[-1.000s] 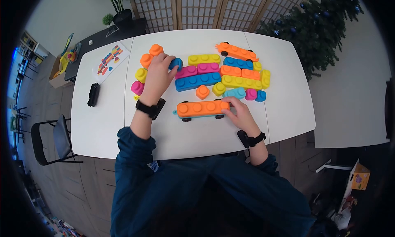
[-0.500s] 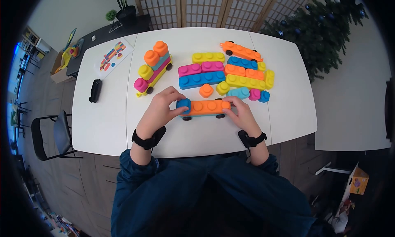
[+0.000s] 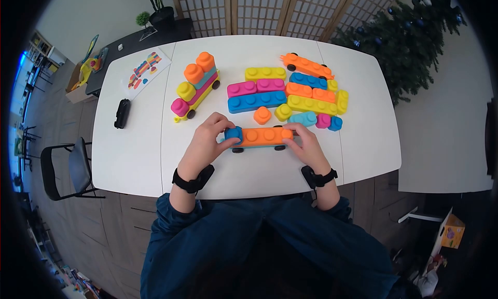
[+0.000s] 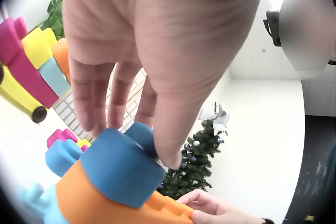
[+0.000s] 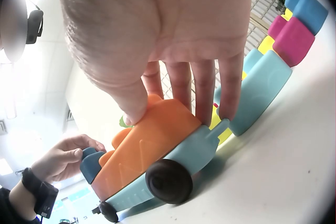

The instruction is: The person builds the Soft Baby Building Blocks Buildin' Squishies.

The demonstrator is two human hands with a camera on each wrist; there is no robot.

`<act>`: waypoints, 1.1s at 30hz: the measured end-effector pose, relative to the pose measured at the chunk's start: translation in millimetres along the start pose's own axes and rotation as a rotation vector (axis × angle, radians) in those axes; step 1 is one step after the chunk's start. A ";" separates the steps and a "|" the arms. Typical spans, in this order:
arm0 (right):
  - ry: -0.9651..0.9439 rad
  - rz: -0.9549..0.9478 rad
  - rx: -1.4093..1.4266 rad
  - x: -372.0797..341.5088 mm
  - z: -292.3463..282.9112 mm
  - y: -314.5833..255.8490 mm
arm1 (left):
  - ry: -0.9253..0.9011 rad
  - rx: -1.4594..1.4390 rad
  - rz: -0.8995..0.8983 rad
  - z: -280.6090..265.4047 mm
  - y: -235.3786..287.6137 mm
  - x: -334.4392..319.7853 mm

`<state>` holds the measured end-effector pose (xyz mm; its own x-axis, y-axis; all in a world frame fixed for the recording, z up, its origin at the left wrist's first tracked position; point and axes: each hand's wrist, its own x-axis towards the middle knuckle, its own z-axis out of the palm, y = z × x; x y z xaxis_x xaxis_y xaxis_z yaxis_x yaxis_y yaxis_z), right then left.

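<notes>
My left hand [image 3: 205, 142] pinches a small blue block [image 3: 233, 135] between thumb and fingers. That block sits over the left end of a long orange block [image 3: 265, 136], its lower edge right at the orange top in the left wrist view. Under the orange block is a light-blue base [image 5: 202, 150] with black wheels, standing on the white table [image 3: 249, 177]. At the other end, my right hand [image 3: 310, 147] grips the orange block, thumb on the near side and fingers on the far side. The base's left tip is partly hidden behind my left hand.
A yellow wheeled base [image 3: 182, 118] stacked with colourful blocks stands at the left. Beyond my hands lie rows of blocks, including a long blue block [image 3: 258, 101], a single orange block [image 3: 262, 115] and an orange wheeled base [image 3: 310, 66]. Far left are a printed sheet [image 3: 136, 69] and a black object [image 3: 122, 114].
My left hand has brought the blue block from near the left stack down onto the orange block's left end. My right hand has stayed at the right end.
</notes>
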<state>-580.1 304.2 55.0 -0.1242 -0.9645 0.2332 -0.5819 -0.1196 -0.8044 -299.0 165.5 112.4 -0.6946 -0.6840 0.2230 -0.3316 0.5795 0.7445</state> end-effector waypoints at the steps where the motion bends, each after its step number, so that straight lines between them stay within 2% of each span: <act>1: 0.000 -0.001 0.000 -0.1 0.0 0.7 | 0.004 -0.019 0.022 0.0 0.3 -0.1; 5: -0.002 -0.006 0.000 -1.0 0.7 4.1 | -0.051 0.035 0.085 -0.3 1.5 -0.9; 7: -0.003 0.003 0.009 -1.0 1.1 4.8 | -0.107 0.030 -0.026 6.4 -3.2 -4.0; 23: -0.011 0.002 0.006 0.3 0.6 2.9 | -0.125 0.094 -0.014 9.0 -3.6 -2.6; 26: -0.029 0.006 -0.001 1.4 -2.8 -1.3 | -0.051 0.096 0.013 11.5 1.1 -4.4; 31: -0.048 -0.035 -0.065 13.8 -22.8 -15.0 | -0.075 0.058 -0.018 14.2 -2.0 -4.7; 33: 0.025 -0.032 -0.123 23.0 -34.2 -16.1 | -0.077 0.060 -0.015 14.7 -3.0 -4.1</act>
<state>-601.0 292.0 92.0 -0.1230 -0.9542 0.2728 -0.6797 -0.1193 -0.7237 -304.6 173.1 100.0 -0.7357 -0.6578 0.1616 -0.3780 0.5967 0.7078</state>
